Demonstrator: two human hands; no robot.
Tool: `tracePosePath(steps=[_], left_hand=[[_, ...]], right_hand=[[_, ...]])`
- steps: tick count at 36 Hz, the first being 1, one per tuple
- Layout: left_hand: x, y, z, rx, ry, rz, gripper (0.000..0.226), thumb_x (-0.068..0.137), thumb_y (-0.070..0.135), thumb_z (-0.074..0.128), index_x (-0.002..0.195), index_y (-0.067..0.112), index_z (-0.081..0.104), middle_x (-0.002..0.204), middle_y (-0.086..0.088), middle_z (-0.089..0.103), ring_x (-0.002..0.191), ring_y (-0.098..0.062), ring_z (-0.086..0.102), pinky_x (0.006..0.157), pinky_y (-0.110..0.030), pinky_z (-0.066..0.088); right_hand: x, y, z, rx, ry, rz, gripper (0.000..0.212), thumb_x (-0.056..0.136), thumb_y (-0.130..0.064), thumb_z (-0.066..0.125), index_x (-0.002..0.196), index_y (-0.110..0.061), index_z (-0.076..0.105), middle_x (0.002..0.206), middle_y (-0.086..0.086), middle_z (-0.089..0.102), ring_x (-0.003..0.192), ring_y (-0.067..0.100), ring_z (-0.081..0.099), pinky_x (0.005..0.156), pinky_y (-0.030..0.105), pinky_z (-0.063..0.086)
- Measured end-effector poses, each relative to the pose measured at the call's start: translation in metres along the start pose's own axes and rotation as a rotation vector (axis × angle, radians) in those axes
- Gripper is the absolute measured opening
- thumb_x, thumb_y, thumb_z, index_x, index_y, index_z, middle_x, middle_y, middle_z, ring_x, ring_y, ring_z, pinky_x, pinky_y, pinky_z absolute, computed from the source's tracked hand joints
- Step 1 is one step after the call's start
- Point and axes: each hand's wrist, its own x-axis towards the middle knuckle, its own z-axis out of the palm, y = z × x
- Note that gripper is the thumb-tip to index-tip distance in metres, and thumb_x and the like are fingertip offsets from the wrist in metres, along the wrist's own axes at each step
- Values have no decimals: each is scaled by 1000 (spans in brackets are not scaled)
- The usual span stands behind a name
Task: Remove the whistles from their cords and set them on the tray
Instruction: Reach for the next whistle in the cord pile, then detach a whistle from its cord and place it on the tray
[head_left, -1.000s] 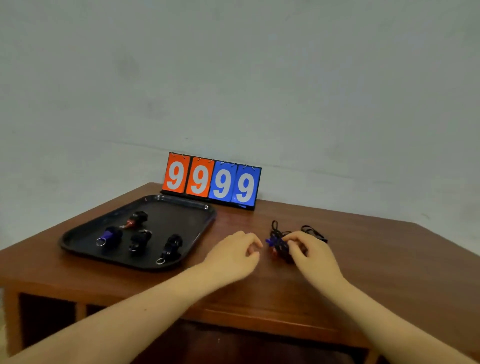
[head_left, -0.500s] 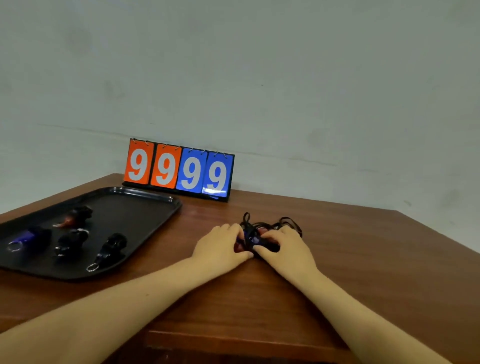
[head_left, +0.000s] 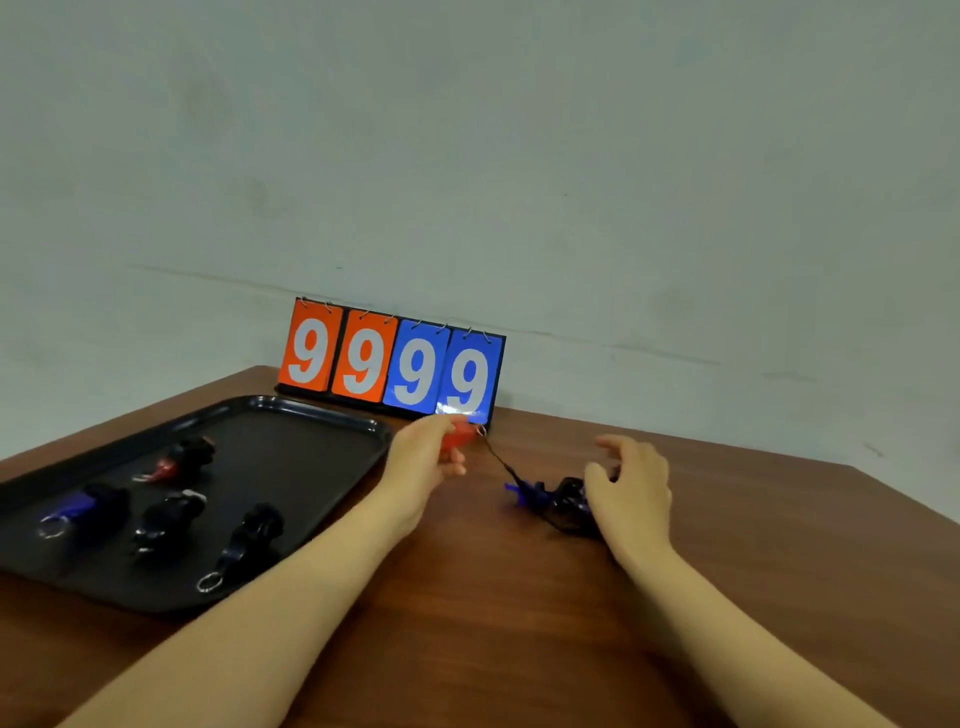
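My left hand (head_left: 423, 457) pinches a red whistle (head_left: 460, 435), lifted just above the table right of the tray. A black cord (head_left: 497, 457) runs taut from its ring down to a tangle of cords with a blue whistle (head_left: 527, 491) on the table. My right hand (head_left: 631, 486) hovers over the right side of that tangle with loosely curled fingers, and grips nothing that I can see. The black tray (head_left: 332, 421) at left holds several whistles, among them a red-tipped one (head_left: 179, 462), a blue one (head_left: 78, 506) and a black one (head_left: 247, 538).
A flip scoreboard (head_left: 392, 364) reading 9999 stands at the back edge of the wooden table (head_left: 753, 545), just behind my left hand. A pale wall rises behind it.
Both hands were together on the cord tangle. My left hand has now pulled a red whistle up and left, stretching its cord, while my right hand has lifted slightly off the tangle.
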Motion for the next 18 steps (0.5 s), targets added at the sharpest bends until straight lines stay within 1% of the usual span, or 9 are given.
tracePosePath(steps=[4, 7, 9, 10, 12, 13, 15, 17, 18], left_hand=[[2, 14, -8, -143, 20, 81, 15, 94, 11, 52, 87, 12, 65, 81, -5, 61, 69, -13, 53, 63, -23, 49], [3, 17, -10, -215, 11, 113, 15, 94, 12, 54, 86, 12, 67, 79, -3, 64, 71, -14, 55, 66, -23, 50], [4, 19, -13, -251, 35, 124, 13, 95, 13, 56, 90, 12, 69, 81, -3, 67, 73, -14, 57, 69, -24, 52], [5, 19, -14, -281, 50, 124, 12, 94, 14, 58, 92, 11, 69, 84, -5, 68, 73, -13, 58, 70, -25, 53], [10, 20, -17, -310, 95, 139, 9, 93, 13, 60, 93, 10, 69, 91, -6, 68, 74, -11, 60, 73, -26, 54], [12, 19, -18, -304, 126, 151, 8, 92, 13, 61, 91, 12, 69, 93, -5, 69, 74, -11, 62, 74, -27, 55], [19, 16, -22, -216, 203, 195, 7, 93, 16, 61, 90, 16, 67, 93, 0, 68, 72, -7, 67, 73, -25, 57], [25, 9, -23, -49, 251, 246, 8, 95, 18, 60, 100, 16, 65, 96, 4, 66, 69, 3, 67, 65, -18, 57], [28, 6, -26, 7, 263, 272, 13, 96, 20, 58, 107, 16, 65, 98, 5, 66, 71, 4, 67, 66, -18, 57]], right_hand=[[0, -48, 24, 270, -161, -144, 40, 89, -13, 54, 127, -24, 54, 122, -6, 55, 119, 10, 47, 99, 24, 37], [-8, -66, 47, 342, -327, -175, 45, 90, -20, 58, 133, -32, 48, 115, -11, 59, 105, 0, 53, 87, 14, 41], [-15, -64, 59, 316, -421, -183, 42, 91, -28, 61, 131, -32, 50, 105, -15, 62, 96, -1, 58, 84, 15, 45], [-16, -60, 60, 248, -459, -218, 36, 91, -31, 62, 125, -31, 54, 100, -15, 63, 92, 1, 59, 83, 19, 47], [-14, -54, 58, 146, -507, -278, 13, 90, -34, 62, 101, -27, 64, 86, -10, 65, 78, 6, 60, 76, 24, 47], [-14, -50, 54, 131, -518, -282, 12, 91, -35, 61, 89, -23, 65, 78, -8, 63, 71, 8, 58, 70, 25, 45], [-10, -44, 42, 144, -529, -262, 25, 92, -35, 59, 74, -19, 60, 64, -6, 55, 58, 8, 51, 60, 25, 40], [-3, -40, 27, 205, -511, -189, 30, 94, -33, 57, 70, -16, 59, 59, -5, 53, 54, 9, 50, 56, 22, 42], [2, -41, 21, 296, -505, -125, 31, 95, -31, 55, 69, -15, 59, 57, -4, 52, 53, 10, 49, 56, 22, 42]])
